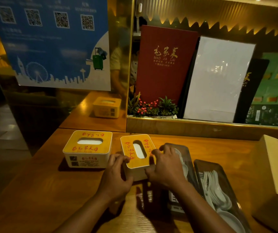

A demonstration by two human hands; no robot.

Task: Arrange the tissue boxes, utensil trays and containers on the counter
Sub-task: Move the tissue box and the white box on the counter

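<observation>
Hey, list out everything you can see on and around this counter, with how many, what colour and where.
Tissue boxes: 2, white with yellow lids; one at counter's left, one held at centre.
Reflected tissue box: 1, yellow, in the mirrored panel behind.
Utensil trays: 2, dark, right of centre; one partly behind the right hand, one holding white spoons.
Wooden box: 1, tan, far right.
Menus: red, white, black, upright on the shelf.
Plant: green, red berries, shelf left.
Poster: 1, blue, upper left.
Counter: wooden, brown.
Left hand, right hand: gripping the centre box's sides.
</observation>
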